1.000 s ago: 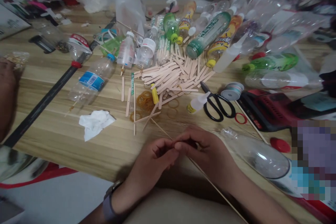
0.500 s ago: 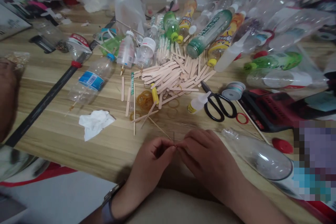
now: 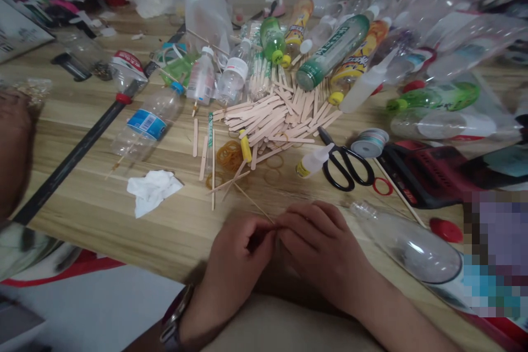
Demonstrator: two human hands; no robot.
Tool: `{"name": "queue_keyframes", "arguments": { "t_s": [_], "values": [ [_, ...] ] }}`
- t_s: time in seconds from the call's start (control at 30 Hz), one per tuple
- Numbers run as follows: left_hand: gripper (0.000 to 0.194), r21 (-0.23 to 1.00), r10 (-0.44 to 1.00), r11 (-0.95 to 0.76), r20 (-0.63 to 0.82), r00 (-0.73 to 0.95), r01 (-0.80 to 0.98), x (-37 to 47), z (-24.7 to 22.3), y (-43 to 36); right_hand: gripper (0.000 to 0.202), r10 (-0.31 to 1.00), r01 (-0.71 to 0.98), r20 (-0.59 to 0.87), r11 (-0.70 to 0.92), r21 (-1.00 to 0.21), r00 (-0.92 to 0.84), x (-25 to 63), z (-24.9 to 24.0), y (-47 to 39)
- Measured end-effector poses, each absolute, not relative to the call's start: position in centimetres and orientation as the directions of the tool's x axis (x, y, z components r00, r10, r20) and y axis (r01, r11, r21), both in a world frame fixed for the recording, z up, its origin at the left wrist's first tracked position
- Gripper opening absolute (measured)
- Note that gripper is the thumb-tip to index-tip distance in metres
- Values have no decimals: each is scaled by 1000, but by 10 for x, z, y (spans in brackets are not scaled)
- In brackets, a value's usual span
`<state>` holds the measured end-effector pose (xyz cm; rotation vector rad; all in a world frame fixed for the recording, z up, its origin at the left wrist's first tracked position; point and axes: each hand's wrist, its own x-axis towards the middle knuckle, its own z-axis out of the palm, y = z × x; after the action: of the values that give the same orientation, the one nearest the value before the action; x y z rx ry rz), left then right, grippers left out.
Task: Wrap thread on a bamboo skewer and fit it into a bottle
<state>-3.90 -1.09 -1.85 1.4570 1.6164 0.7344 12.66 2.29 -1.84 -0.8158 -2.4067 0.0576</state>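
Note:
My left hand is closed in a pinch on a thin wooden stick near the table's front edge. Its bare length slants up and left from my fingertips toward two crossed craft sticks. My right hand is also closed, its fingertips meeting the left ones at the near end of the stick. The fingers hide that end, so anything else small between them cannot be made out. Beyond the hands lie a small glue bottle with a yellow label and black-handled scissors.
A heap of craft sticks and rubber bands lie mid-table, with many plastic bottles behind. A crumpled tissue is at left, a large clear bottle at right. Another person's hand rests at the far left.
My right fingertips have closed in over the stick's near end. A short thin upright piece seen at the fingertips before is now out of sight. The view has shifted slightly.

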Motion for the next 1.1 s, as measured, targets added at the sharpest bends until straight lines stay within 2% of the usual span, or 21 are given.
{"name": "queue_keyframes", "arguments": {
  "t_s": [0.1,0.2,0.3,0.4,0.47,0.53,0.6,0.67,0.77,0.9,1.0,1.1],
  "values": [
    [17,744,993,-105,49,104,659,-41,-20,-12,26,661,548,477,749,-371,-580,127,-19,24],
    [18,632,957,-289,207,203,719,-44,-21,-12,16,731,502,403,676,-540,-551,128,-20,25],
    [20,579,924,-377,293,247,723,-46,-22,-12,14,761,444,357,620,-647,-542,130,-21,26],
    [20,576,919,-386,303,251,720,-46,-22,-13,14,776,409,333,584,-701,-536,130,-21,27],
    [18,614,939,-341,261,224,712,-45,-21,-13,13,780,413,325,577,-705,-534,130,-22,27],
    [15,711,976,-216,148,158,669,-43,-19,-11,12,776,438,344,597,-672,-528,130,-22,26],
    [13,833,994,-13,-48,96,553,-41,-17,-8,12,767,470,370,622,-626,-523,130,-23,26],
    [12,900,965,205,-251,72,385,-39,-15,-4,14,764,493,383,634,-596,-520,130,-24,26],
    [11,893,896,422,-437,78,156,-38,-14,0,14,768,505,385,631,-588,-511,131,-24,25],
    [16,820,819,571,-564,104,-54,-37,-18,2,14,773,510,430,633,-583,-467,132,-22,22],
    [19,793,798,602,-592,112,-95,-36,-20,2,13,757,516,468,653,-554,-455,132,-21,20],
    [19,802,803,594,-587,104,-55,-34,-20,2,10,759,536,471,651,-538,-449,132,-22,20]
  ]
}}
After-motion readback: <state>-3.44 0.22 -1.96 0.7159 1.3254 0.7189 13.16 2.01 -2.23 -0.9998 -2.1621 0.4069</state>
